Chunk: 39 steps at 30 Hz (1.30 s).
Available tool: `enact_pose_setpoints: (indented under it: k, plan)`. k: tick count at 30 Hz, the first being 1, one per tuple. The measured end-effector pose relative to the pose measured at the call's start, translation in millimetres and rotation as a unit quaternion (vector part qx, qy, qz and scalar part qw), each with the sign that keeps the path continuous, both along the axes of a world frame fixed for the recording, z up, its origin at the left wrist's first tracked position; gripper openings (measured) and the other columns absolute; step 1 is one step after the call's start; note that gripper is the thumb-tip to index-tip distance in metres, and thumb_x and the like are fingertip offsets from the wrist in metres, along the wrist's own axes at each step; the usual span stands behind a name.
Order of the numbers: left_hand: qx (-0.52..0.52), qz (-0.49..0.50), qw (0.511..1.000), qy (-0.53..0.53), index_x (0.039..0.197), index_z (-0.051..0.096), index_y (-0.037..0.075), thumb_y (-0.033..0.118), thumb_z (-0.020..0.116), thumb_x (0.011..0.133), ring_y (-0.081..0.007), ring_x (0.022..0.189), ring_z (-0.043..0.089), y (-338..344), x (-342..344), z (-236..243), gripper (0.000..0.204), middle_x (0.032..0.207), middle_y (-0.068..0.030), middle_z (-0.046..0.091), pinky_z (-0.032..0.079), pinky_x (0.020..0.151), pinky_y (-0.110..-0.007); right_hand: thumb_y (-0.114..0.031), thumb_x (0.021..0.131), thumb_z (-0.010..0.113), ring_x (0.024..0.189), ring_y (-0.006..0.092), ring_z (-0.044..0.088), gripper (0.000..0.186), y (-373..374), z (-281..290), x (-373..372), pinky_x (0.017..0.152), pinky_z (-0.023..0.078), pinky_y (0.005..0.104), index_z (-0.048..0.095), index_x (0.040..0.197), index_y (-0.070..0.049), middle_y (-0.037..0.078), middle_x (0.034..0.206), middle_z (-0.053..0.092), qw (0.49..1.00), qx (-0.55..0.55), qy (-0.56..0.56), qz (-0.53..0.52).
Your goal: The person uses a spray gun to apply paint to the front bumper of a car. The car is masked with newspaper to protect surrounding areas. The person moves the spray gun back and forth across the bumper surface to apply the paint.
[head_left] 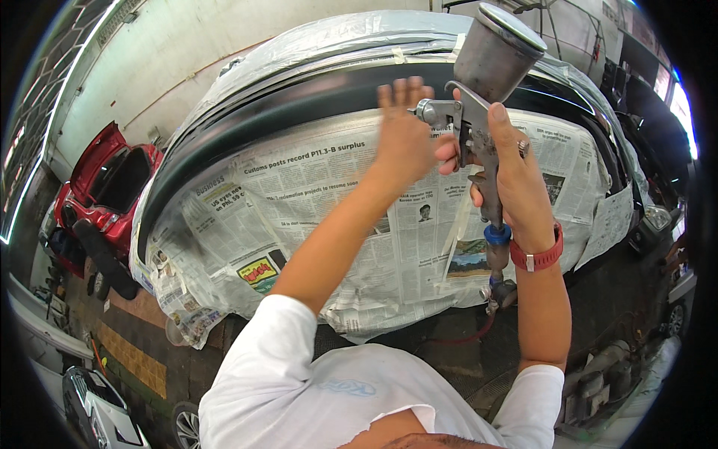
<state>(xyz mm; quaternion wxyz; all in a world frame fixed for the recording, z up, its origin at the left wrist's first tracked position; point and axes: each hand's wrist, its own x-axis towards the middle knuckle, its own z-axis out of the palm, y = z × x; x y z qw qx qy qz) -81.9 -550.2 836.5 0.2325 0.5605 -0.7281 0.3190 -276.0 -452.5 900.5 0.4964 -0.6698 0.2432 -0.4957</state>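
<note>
My right hand (511, 168) grips the handle of a metal spray gun (473, 131) with a grey cup (495, 52) on top and a blue fitting and hose below. A red watch band circles that wrist. My left hand (404, 127) is raised flat with fingers apart, touching the side of the gun near its nozzle. Both hands hover over a car body part masked with newspaper sheets (314, 217). A bare dark panel strip (299, 105) curves above the paper.
Plastic sheeting (336, 37) covers the car above the dark strip. A red car (105, 194) with its hood raised stands at left, a white car (97, 408) at lower left. Dark machinery and another vehicle sit at right. A red hose lies on the floor.
</note>
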Motion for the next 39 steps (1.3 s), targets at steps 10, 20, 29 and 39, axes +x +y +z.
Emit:
enact_pose_setpoints:
  k: [10,20,29,39]
  plan:
    - [-0.01,0.009,1.0,-0.015,0.165,0.044,0.011,0.066,0.04,0.107,-0.0338,0.164,0.021,5.5,16.3,5.4,0.079,0.173,-0.0156,0.035,-0.002,0.131,-0.064,-0.065,0.112,0.039,0.08,0.0128,0.073,0.074,2.3,-7.4,-44.8,0.044,0.047,0.0196,0.054,0.153,-0.005,0.012,0.096,0.076,0.996,0.005,-0.031,-0.08]
    - [-0.006,0.074,0.996,-0.045,0.165,0.036,-0.001,0.074,0.036,0.105,-0.0422,0.16,0.03,-46.4,-25.7,40.2,0.096,0.17,-0.0225,0.038,-0.001,0.13,-0.066,-0.063,0.112,0.04,0.079,0.0132,0.072,0.073,13.5,-19.1,-95.1,0.045,0.047,0.0212,0.061,0.144,-0.002,0.014,0.095,0.076,0.985,0.014,-0.083,-0.153]
    - [0.08,-0.083,0.987,-0.108,0.167,0.035,0.004,0.078,0.035,0.102,-0.0376,0.164,0.02,-105.3,-181.8,20.5,0.099,0.176,-0.0165,0.03,-0.006,0.128,-0.068,-0.058,0.115,0.037,0.081,0.0125,0.072,0.068,42.2,-29.0,-113.4,0.048,0.047,0.0201,0.06,0.148,-0.003,0.013,0.097,0.077,0.981,0.039,-0.07,-0.175]
    - [0.041,0.033,0.998,0.026,0.169,0.033,0.012,0.073,0.029,0.107,-0.0317,0.166,0.017,-6.2,-16.7,-3.7,0.087,0.177,-0.0128,0.027,-0.007,0.13,-0.066,-0.058,0.116,0.031,0.084,0.0165,0.073,0.071,42.0,-42.1,-103.5,0.045,0.048,0.0194,0.046,0.161,-0.006,0.016,0.099,0.076,0.99,0.032,-0.061,-0.121]
